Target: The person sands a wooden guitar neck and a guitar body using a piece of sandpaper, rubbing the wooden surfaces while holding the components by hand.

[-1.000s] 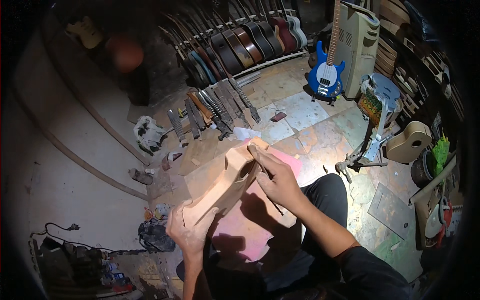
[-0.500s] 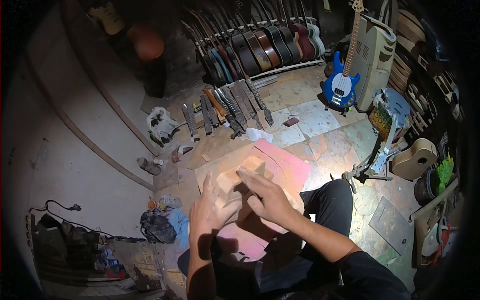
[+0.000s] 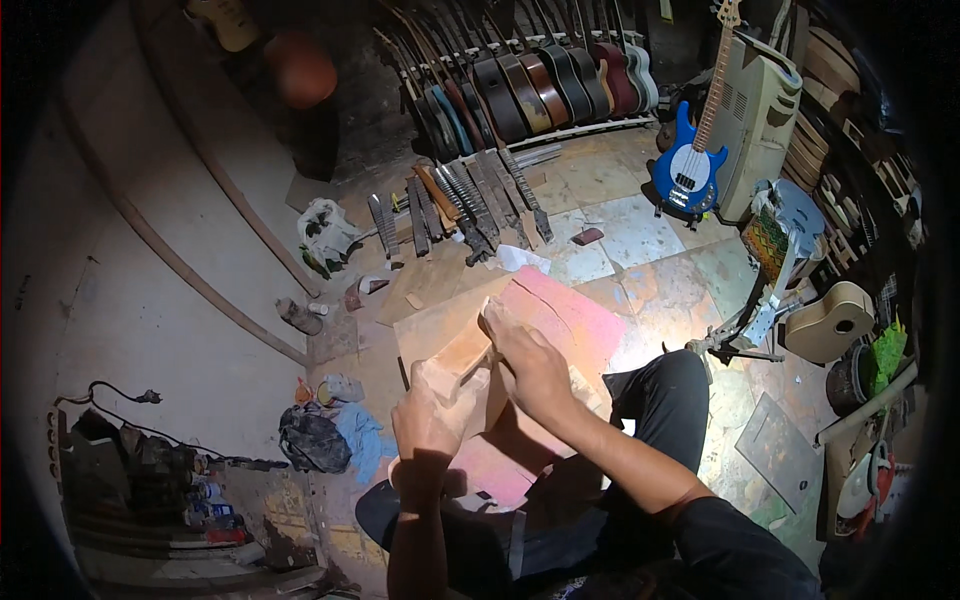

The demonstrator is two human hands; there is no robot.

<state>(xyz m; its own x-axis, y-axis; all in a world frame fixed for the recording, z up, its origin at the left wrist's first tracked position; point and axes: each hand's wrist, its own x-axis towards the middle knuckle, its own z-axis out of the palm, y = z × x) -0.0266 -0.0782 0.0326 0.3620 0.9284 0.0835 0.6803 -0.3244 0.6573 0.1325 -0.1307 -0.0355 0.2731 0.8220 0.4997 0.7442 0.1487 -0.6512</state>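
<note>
Wood pc (image 3: 462,352), pale, is up in front of the person, btwn both hands, over a pink sheet (image 3: 585,315). L hand (image 3: 430,405) is clamped round its near end; R hand (image 3: 530,365) lies over the far end & blocks part of it, so can't tell how tightly it grips.

Around: gtr necks (image 3: 487,187) in a bunch on the flr ahead, white plastic bag (image 3: 325,232) to their L. Behind, a row of acoustic gtrs (image 3: 540,90) on a rack; blue bass (image 3: 688,170) upright nr a beige cabinet (image 3: 765,120). On R: metal stand (image 3: 740,345), pale gtr body (image 3: 832,320), grey panel (image 3: 775,450) flat on flr. On L: dark bag (image 3: 313,440) w/ blue cloth (image 3: 362,440) beside it.

Vs. 0.5 s ago: L fingers, then stretched up along the wood, are now curled in; R fingers now sit a bit higher in view.

Writing: small pkgs (image 3: 215,515) lower L, too small to read.
</note>
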